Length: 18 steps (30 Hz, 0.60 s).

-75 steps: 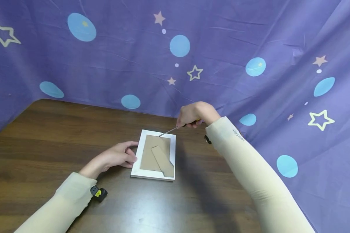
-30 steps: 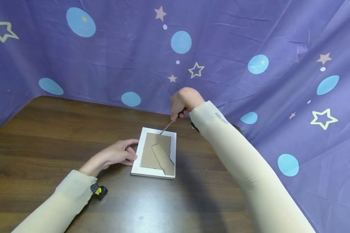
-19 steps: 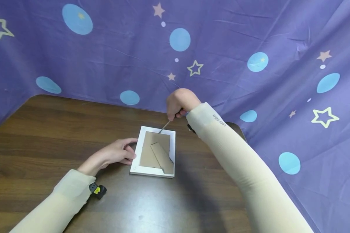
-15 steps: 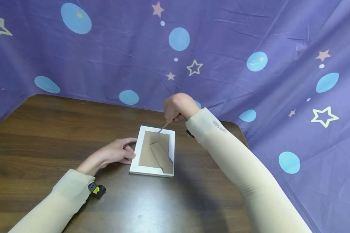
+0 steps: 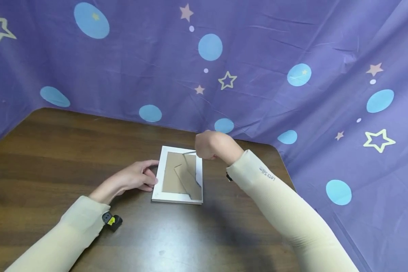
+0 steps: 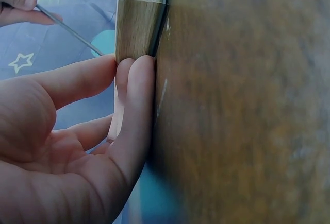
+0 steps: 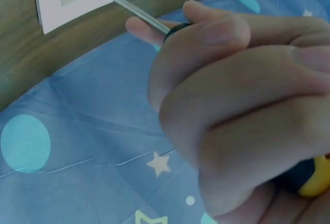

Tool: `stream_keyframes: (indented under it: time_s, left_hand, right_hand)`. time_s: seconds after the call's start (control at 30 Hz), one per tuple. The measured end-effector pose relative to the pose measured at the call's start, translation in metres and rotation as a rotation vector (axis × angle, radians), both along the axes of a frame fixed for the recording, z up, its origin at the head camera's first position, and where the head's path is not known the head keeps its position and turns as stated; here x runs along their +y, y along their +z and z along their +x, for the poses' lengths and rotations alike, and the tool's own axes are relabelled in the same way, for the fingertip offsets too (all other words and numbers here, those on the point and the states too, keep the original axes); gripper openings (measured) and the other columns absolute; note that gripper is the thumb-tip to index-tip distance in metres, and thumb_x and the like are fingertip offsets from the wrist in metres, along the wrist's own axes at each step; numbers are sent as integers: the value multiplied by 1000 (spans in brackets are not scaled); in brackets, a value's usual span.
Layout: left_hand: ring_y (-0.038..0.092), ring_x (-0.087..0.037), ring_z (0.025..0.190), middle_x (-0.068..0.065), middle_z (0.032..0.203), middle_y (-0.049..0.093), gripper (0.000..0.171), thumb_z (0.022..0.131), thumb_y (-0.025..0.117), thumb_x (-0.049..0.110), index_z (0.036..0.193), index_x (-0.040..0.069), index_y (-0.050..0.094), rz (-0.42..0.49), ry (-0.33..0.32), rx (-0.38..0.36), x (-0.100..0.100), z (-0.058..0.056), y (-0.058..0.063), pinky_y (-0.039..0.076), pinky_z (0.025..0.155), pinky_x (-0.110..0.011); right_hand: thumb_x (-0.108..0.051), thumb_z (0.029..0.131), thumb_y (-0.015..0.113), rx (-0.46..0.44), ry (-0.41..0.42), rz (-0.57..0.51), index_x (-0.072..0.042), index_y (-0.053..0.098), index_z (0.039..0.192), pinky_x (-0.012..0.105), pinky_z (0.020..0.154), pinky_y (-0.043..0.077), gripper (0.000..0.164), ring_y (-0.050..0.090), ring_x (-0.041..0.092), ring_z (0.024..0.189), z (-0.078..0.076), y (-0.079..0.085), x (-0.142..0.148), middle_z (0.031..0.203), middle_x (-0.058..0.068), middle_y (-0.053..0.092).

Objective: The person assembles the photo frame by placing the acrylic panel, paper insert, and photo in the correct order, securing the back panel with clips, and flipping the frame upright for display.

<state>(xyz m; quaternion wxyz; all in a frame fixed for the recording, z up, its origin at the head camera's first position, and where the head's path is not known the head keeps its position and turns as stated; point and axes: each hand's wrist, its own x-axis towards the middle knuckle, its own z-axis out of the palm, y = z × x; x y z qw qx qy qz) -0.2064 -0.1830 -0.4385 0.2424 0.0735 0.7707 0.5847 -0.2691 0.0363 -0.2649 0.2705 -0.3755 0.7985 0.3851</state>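
A white picture frame (image 5: 159, 177) lies back side up on the table, with a brown backing board (image 5: 170, 181) and a slanted stand flap (image 5: 186, 181). At its left edge my left hand (image 5: 136, 176) holds the frame by its side; the left wrist view shows fingertips against the pale wooden edge (image 6: 138, 28). My right hand (image 5: 212, 145) is curled round a screwdriver, whose black and yellow handle (image 7: 315, 176) shows partly in the right wrist view. The metal shaft (image 5: 190, 152) lies low, its tip at the board's top edge, inside the frame's upper border.
The brown wooden table (image 5: 71, 151) extends on all sides of the frame. A purple curtain (image 5: 258, 49) with stars and blue ovals hangs behind and to the right. A black strap device (image 5: 112, 221) sits on the left wrist.
My right hand first rose and tilted the screwdriver steeper, then dropped toward the table, so the shaft now lies flatter. The tip stays near the frame's top inner edge. My left hand stays put.
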Motion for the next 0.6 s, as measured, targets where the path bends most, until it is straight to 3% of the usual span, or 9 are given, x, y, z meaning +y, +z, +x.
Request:
stream_keyframes:
  time_s: [0.1,0.2,0.33,0.47,0.6]
  left_hand:
    - [70,-22,87,-20,105,67,83,96,68,-4,164,-7,21,4,4,-1,1,0,0,66,81,-38]
    - [70,-21,86,-20,105,67,84,96,68,-4,164,-8,20,13,7,-3,0,1,0,66,80,-38]
    - [71,-21,84,-20,104,67,84,96,68,-5,164,-9,20,30,12,-11,2,1,-1,66,80,-38]
    - [70,-22,84,-21,105,67,84,96,68,-4,164,-8,20,20,15,-11,2,1,0,66,80,-38]
    - [71,-22,86,-21,106,67,84,96,69,-3,165,-8,20,4,13,-7,1,2,2,66,81,-38]
  right_hand:
    - [-2,97,55,64,-290,-227,-12,62,77,21,50,43,24,47,11,61,15,-9,4,80,1,54]
    - [-8,102,54,138,-451,-414,-11,69,89,24,51,46,20,51,13,63,33,-19,4,80,3,58]
    - [-8,102,56,230,-512,-526,-10,76,96,33,55,57,21,61,18,69,56,-37,5,86,6,68]
    - [-5,104,54,306,-520,-579,-7,78,103,44,58,64,24,72,24,75,73,-57,9,98,13,76]
    - [-5,105,52,342,-531,-625,-5,74,123,46,60,65,27,76,28,82,86,-76,14,105,18,76]
